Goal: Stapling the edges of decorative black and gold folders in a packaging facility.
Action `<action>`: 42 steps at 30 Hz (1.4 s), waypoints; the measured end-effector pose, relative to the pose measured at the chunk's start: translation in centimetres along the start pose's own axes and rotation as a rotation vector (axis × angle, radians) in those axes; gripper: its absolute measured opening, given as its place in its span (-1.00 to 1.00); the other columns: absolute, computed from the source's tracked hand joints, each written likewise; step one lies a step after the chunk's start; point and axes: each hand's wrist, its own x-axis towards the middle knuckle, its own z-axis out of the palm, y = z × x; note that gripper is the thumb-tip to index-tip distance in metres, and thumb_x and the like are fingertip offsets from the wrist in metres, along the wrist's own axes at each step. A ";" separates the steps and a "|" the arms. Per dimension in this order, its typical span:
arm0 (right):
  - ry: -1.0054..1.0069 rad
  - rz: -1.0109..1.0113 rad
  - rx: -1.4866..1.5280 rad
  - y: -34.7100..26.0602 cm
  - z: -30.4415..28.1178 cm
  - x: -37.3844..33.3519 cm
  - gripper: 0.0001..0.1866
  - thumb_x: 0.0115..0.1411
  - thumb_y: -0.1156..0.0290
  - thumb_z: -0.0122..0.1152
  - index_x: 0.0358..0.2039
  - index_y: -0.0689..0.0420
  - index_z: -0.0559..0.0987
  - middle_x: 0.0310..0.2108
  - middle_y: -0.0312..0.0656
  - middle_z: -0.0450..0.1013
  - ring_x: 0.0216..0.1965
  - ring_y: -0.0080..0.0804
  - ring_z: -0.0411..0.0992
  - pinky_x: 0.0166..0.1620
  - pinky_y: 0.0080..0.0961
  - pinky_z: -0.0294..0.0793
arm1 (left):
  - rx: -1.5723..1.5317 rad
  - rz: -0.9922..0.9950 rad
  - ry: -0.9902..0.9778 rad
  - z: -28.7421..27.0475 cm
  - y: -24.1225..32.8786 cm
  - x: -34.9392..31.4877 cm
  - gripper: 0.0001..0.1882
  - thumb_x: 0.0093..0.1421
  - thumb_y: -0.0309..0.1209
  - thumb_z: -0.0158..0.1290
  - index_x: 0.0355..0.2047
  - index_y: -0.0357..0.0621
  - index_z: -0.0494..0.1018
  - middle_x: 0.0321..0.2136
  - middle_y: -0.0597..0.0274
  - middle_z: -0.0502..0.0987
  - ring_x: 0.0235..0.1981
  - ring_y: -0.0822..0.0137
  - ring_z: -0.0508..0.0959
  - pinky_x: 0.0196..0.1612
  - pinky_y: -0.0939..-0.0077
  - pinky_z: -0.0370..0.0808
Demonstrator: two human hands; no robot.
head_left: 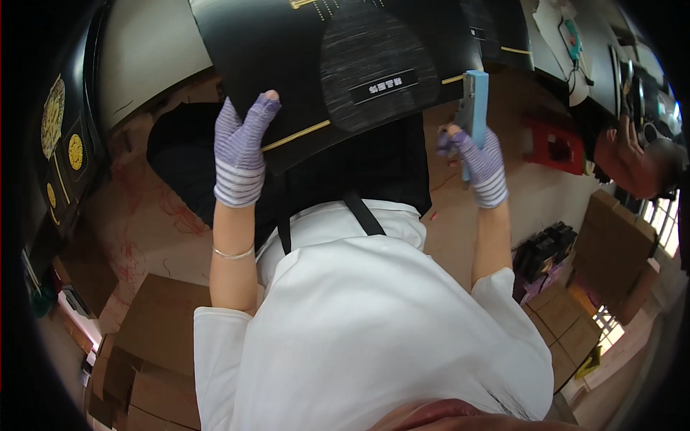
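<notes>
A large glossy black printed sheet (280, 65) with gold lines, a dark grey oval and a small label reaches over my lap from the table. My left hand (241, 154), in a purple-and-white striped glove with a bare thumb tip, grips the sheet's left edge. Its thumb lies on top, and the fingertips are partly hidden at the edge. Wrapped in my right hand (483, 165), gloved alike, is a light blue and grey stapler (477, 100). It stands upright by the sheet's right front corner.
Another black sheet (507, 29) lies at the far right on the grey table (162, 39). Black pieces with gold emblems (75, 153) stand at the left. A red stool (552, 144), a co-worker (629, 161) and cardboard boxes (162, 316) are around me.
</notes>
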 end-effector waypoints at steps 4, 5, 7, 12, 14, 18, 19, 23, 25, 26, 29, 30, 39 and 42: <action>0.000 0.051 -0.167 0.6 -2.2 0.5 -0.71 0.08 0.24 0.25 -0.48 0.20 0.42 -0.65 -0.29 0.36 -0.64 -0.59 0.34 -0.59 -0.65 0.33 | 0.058 0.032 -0.030 0.4 0.7 0.6 -0.74 0.08 -0.42 0.15 -0.20 -0.16 0.46 -0.36 0.35 0.51 -0.30 0.51 0.48 -0.15 0.63 0.41; 0.027 0.020 -0.135 0.6 -2.2 0.0 -0.70 0.08 0.23 0.25 -0.50 0.19 0.41 -0.69 -0.30 0.33 -0.68 -0.60 0.32 -0.63 -0.65 0.30 | 0.071 0.050 -0.043 0.7 1.1 0.9 -0.74 0.09 -0.42 0.14 -0.19 -0.16 0.46 -0.36 0.35 0.51 -0.30 0.51 0.47 -0.15 0.64 0.41; 0.018 -0.025 -0.072 0.4 -2.8 0.5 -0.68 0.10 0.21 0.23 -0.44 0.22 0.41 -0.62 -0.26 0.37 -0.62 -0.57 0.35 -0.55 -0.64 0.34 | 0.059 0.124 -0.084 2.7 2.5 2.1 -0.74 0.11 -0.43 0.11 -0.18 -0.22 0.44 -0.35 0.32 0.50 -0.29 0.50 0.46 -0.15 0.63 0.41; 0.054 -0.151 0.119 0.4 -4.0 0.5 -0.59 0.14 0.23 0.16 -0.14 0.28 0.37 -0.33 -0.12 0.43 -0.33 -0.43 0.44 -0.23 -0.53 0.42 | 0.117 0.214 -0.245 9.5 5.2 8.0 -0.75 0.12 -0.39 0.04 -0.29 -0.37 0.41 -0.39 0.11 0.53 -0.34 0.36 0.50 -0.22 0.49 0.43; 0.072 -0.130 0.201 2.0 -4.4 0.9 -0.60 0.14 0.26 0.16 -0.12 0.28 0.37 -0.32 -0.12 0.43 -0.32 -0.40 0.45 -0.22 -0.52 0.43 | 0.711 0.487 -0.167 9.9 3.6 11.6 -0.65 0.07 -0.36 0.07 -0.19 -0.37 0.39 -0.35 0.01 0.51 -0.32 0.30 0.49 -0.18 0.50 0.42; 0.170 -0.056 0.288 5.1 -6.0 -0.4 -0.67 0.14 0.34 0.14 -0.14 0.23 0.38 -0.38 -0.18 0.38 -0.35 -0.42 0.39 -0.24 -0.48 0.42 | 0.333 0.002 -0.254 9.6 8.0 9.1 -0.52 0.05 -0.40 0.07 -0.04 -0.35 0.26 -0.41 0.10 0.52 -0.43 0.36 0.52 -0.39 0.45 0.49; 0.136 -0.081 0.308 6.7 -6.6 -0.4 -0.70 0.15 0.35 0.13 -0.15 0.21 0.37 -0.38 -0.18 0.36 -0.33 -0.41 0.39 -0.24 -0.44 0.43 | 0.490 0.363 -0.143 6.3 8.1 9.2 -0.55 0.05 -0.40 0.07 -0.05 -0.33 0.29 -0.39 0.12 0.52 -0.40 0.32 0.53 -0.35 0.44 0.50; 0.075 0.021 0.393 8.8 -7.0 0.4 -0.71 0.14 0.36 0.15 -0.17 0.18 0.36 -0.38 -0.18 0.34 -0.32 -0.41 0.37 -0.25 -0.44 0.43 | 1.317 1.126 0.430 -8.5 12.9 8.1 -0.53 0.00 -0.31 0.16 -0.11 -0.28 0.36 -0.15 0.01 0.43 -0.15 0.05 0.44 -0.04 0.34 0.39; 0.024 0.037 0.293 7.0 -5.5 0.9 -0.69 0.13 0.33 0.15 -0.17 0.20 0.36 -0.34 -0.15 0.34 -0.31 -0.40 0.37 -0.24 -0.48 0.42 | 1.811 0.695 0.757 -15.2 14.9 5.4 -0.30 -0.04 -0.04 0.16 -0.01 -0.28 0.30 0.04 -0.07 0.29 0.11 0.01 0.24 0.13 0.11 0.18; 0.031 0.054 0.306 6.2 -4.9 1.0 -0.69 0.13 0.33 0.15 -0.17 0.20 0.36 -0.34 -0.15 0.34 -0.31 -0.40 0.37 -0.24 -0.48 0.42 | 2.060 0.437 0.964 -17.3 15.0 4.4 -0.21 -0.07 0.06 0.15 0.03 -0.27 0.27 0.09 -0.08 0.25 0.17 0.00 0.18 0.16 0.03 0.11; -0.013 -0.023 0.264 4.7 -2.6 1.9 -0.69 0.13 0.35 0.15 -0.16 0.20 0.36 -0.33 -0.17 0.34 -0.29 -0.42 0.37 -0.24 -0.48 0.42 | 1.921 0.205 0.681 -22.7 14.6 1.5 -0.10 -0.10 0.20 0.09 0.09 -0.23 0.23 0.17 -0.05 0.13 0.24 0.01 0.04 0.21 -0.10 -0.09; -0.056 -0.056 0.273 4.7 -2.5 2.5 -0.69 0.13 0.36 0.15 -0.16 0.20 0.36 -0.32 -0.17 0.34 -0.29 -0.42 0.37 -0.23 -0.48 0.42 | 1.920 0.221 0.587 -23.3 14.2 0.8 -0.13 -0.08 0.16 0.11 0.09 -0.21 0.23 0.19 0.00 0.12 0.25 0.08 0.03 0.22 -0.07 -0.10; -0.071 -0.147 0.162 3.4 1.0 0.6 -0.72 0.13 0.42 0.12 -0.16 0.26 0.38 -0.30 -0.14 0.41 -0.27 -0.42 0.44 -0.22 -0.49 0.48 | 1.643 0.730 0.545 -16.7 18.0 -2.9 -0.69 0.01 -0.53 -0.01 -0.19 -0.14 0.49 -0.58 -0.01 0.49 -0.60 0.24 0.52 -0.46 0.43 0.46; -0.114 -0.146 0.156 4.0 2.9 -0.1 -0.74 0.12 0.41 0.14 -0.20 0.25 0.41 -0.33 -0.16 0.43 -0.29 -0.47 0.44 -0.18 -0.54 0.45 | 1.249 1.054 0.387 -5.5 17.7 -1.9 -0.64 0.00 -0.65 0.02 -0.14 -0.21 0.48 -0.51 0.10 0.54 -0.56 0.40 0.52 -0.42 0.56 0.47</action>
